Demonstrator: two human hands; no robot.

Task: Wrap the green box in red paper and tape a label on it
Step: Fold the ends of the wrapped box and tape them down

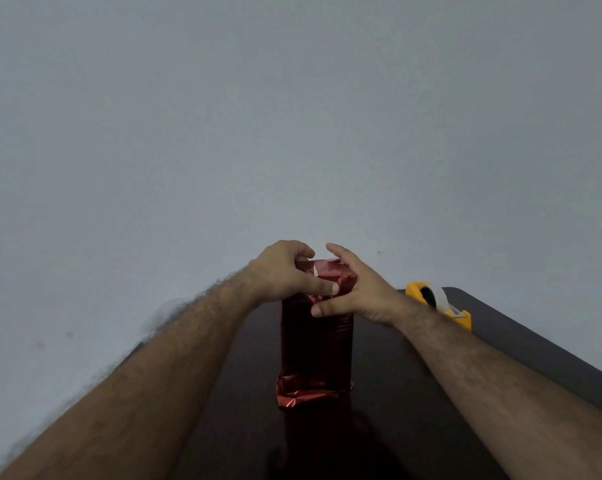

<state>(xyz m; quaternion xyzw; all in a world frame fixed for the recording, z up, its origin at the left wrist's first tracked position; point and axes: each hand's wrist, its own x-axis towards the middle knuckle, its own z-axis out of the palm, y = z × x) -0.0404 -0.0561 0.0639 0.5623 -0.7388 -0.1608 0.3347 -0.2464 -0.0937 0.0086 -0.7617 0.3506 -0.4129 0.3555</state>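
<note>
In the head view, the box (316, 337), fully covered in red paper, is stood upright on the dark counter (413, 393), its top end held between the left hand (285, 273), thumb pressed across the front, and the right hand (353, 289), fingers spread along its side. The top-end fold is judged to be in hand, a clear tape strip (315, 270) being pressed there; crumpled paper at the base is yet to be neatened. Next, tape from the yellow dispenser (439, 303) is called for, set near the counter's right edge, with open room in front.

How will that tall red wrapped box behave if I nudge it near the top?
The red wrapped box stands tall on a narrow, crumpled bottom fold, so it would probably tip rather than slide. Its glossy foil looks slippery. Both hands, the left hand and right hand, steady its top.
</note>
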